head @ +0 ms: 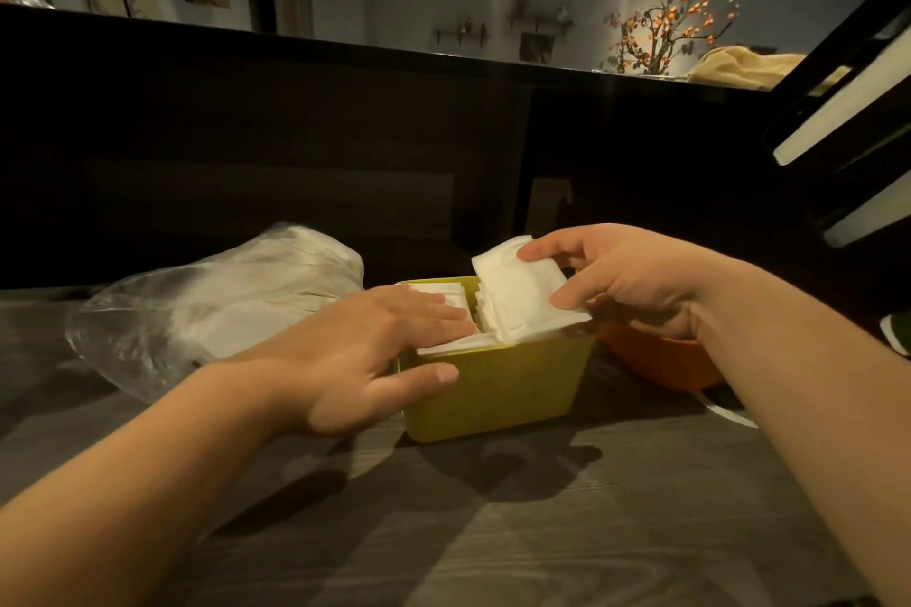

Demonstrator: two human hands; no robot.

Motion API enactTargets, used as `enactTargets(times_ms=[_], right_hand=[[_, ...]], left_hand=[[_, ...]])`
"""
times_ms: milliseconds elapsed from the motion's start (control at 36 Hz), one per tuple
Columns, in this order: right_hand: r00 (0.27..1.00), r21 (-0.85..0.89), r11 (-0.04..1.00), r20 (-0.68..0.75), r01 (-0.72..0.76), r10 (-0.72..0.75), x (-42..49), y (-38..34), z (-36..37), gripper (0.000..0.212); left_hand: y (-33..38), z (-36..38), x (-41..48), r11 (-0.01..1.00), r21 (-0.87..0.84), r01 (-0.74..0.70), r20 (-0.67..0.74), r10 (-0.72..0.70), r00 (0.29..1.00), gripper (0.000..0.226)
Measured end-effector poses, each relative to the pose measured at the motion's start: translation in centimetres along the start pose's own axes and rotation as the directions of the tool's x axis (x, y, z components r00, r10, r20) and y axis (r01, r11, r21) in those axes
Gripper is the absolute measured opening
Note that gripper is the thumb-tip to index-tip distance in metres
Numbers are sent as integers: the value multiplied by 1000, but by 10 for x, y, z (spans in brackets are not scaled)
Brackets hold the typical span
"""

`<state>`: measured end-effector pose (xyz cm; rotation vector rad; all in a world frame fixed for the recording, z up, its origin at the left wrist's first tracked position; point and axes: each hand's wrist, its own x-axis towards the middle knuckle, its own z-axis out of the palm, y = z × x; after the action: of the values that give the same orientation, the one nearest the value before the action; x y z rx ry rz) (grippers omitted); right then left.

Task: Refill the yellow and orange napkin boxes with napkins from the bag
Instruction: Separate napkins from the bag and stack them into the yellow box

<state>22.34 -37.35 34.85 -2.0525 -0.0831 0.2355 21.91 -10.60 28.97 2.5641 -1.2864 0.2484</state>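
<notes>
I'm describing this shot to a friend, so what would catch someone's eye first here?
First, the yellow napkin box at centre on the grey table, with the right hand pinching a white napkin stack over it. The left hand presses on the napkins already inside. A clear plastic bag lies left; the lit orange-blossom branch glows behind.

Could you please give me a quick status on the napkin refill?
Right hand grips a napkin stack, lowering it into the yellow box. Left hand open, flat on napkins already inside. Orange box waits behind the right wrist. Nothing obstructing.
</notes>
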Motion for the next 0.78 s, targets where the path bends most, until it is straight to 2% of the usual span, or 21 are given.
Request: enactTargets(times_ms=[83, 222, 278, 361, 445, 528, 583, 667, 722, 778], right_hand=[[1000, -63, 998, 13, -16, 17, 4, 0, 6, 61], [999, -373, 927, 12, -28, 35, 8, -10, 11, 65], [1000, -549, 836, 7, -16, 24, 7, -16, 15, 70], [1000, -694, 720, -17, -17, 7, 6, -19, 22, 71], [1000, -833, 552, -27, -31, 15, 2, -25, 26, 53], [997, -927, 375, -52, -24, -63, 1, -35, 28, 42], [991, -928, 369, -4, 46, -133, 4, -39, 25, 50], [973, -872, 441, 143, 211, -182, 8, -42, 22, 57], [971, -843, 481, 203, 240, -129, 11, -39, 21, 62], [974, -832, 512, 222, 215, -50, 14, -33, 19, 67]], left_hand=[[0, -4, 0, 999, -41, 28, -7, -28, 1000, 66], [6, -8, 5, 996, -40, 80, -22, -81, 996, 74], [8, -8, 7, 995, -38, 95, -31, -97, 995, 77], [9, -7, 8, 988, -62, 145, -42, -148, 988, 71], [11, -6, 9, 976, -96, 196, -58, -202, 978, 57], [10, -4, 10, 949, -221, 224, -178, -265, 948, 42], [10, -4, 11, 930, -274, 245, -273, -320, 907, 37], [10, -11, 14, 930, -231, 285, -358, -354, 864, 20], [11, -18, 17, 918, -241, 316, -296, -380, 876, 17], [13, -24, 19, 903, -214, 374, -140, -407, 903, 28]])
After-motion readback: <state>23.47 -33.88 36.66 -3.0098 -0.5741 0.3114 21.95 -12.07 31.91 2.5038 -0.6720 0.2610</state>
